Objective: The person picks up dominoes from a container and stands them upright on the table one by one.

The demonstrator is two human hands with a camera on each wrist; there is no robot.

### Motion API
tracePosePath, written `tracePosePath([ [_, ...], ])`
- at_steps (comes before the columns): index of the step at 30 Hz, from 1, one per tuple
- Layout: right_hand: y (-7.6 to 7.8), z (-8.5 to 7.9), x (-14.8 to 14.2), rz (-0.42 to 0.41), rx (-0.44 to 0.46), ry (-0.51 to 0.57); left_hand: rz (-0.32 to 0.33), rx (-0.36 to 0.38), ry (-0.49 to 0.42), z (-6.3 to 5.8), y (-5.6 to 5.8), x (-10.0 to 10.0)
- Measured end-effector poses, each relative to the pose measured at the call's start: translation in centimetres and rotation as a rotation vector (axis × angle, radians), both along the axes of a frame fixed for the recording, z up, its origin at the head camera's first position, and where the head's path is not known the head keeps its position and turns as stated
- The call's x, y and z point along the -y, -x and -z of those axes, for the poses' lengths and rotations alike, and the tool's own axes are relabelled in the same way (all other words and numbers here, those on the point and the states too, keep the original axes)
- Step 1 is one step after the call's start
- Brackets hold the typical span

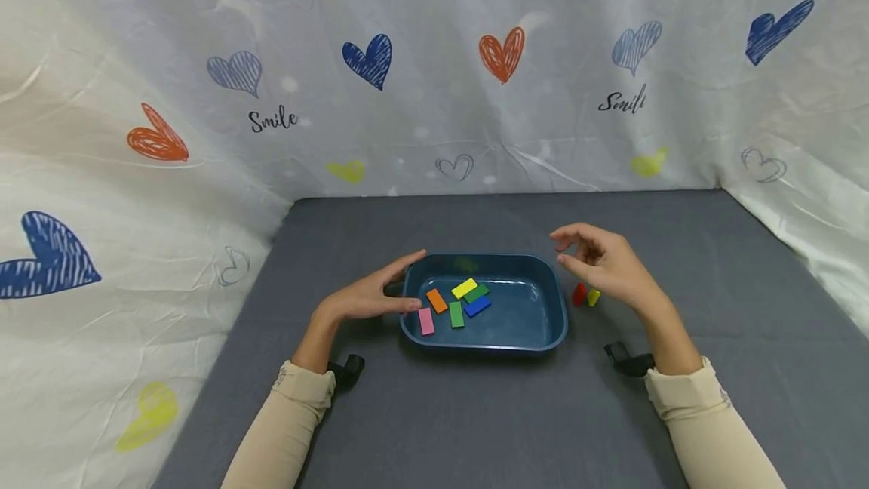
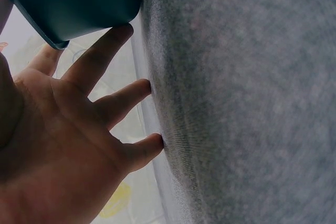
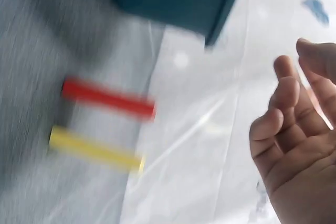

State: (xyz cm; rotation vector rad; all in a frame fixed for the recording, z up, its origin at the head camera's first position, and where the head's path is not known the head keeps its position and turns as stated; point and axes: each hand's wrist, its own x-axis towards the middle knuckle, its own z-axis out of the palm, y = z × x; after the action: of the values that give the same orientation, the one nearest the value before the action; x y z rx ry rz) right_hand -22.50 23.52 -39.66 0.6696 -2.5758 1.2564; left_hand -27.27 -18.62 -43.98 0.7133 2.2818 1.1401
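red block (image 1: 579, 294) is standing on end beside the tray (image 1: 526, 308), below the nearer right hand (image 1: 606, 261), whose parted fingers are holding nothing; left hand (image 1: 366, 296), fingers spread, is touching the tray

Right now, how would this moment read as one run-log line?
Left hand: touching tray | right hand: raised, holding nothing | tray: six blocks inside | red block, yellow block: on table, right of tray

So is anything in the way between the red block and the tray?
Only the raised side of the tray; nothing else visible stands between it and the red block. The loose yellow block lies on the side away from the tray, so it isn't in the way.
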Motion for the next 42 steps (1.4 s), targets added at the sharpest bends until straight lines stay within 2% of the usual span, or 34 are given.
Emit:
tracePosePath([
  [5,0.6,0.2,3.0,-0.109,-0.008,0.006,-0.006,0.002,0.006,-0.1,0.1,0.0],
  [10,1.1,1.0,6.0,-0.196,0.000,-0.092,0.007,-0.012,0.000,-0.2,0.0,0.0],
  [16,1.3,1.9,8.7,-0.289,0.062,-0.179,0.007,-0.011,0.003,-0.2,0.0,0.0],
  [22,1.5,2.8,9.9,-0.324,0.110,-0.238,0.001,-0.012,0.011,-0.2,0.0,0.0],
  [34,1.9,3.6,10.6,-0.375,0.236,-0.279,0.000,-0.017,0.018,-0.2,0.0,0.0],
  [42,1.8,3.9,10.3,-0.356,0.201,-0.344,0.006,-0.023,0.009,-0.1,0.0,0.0],
])
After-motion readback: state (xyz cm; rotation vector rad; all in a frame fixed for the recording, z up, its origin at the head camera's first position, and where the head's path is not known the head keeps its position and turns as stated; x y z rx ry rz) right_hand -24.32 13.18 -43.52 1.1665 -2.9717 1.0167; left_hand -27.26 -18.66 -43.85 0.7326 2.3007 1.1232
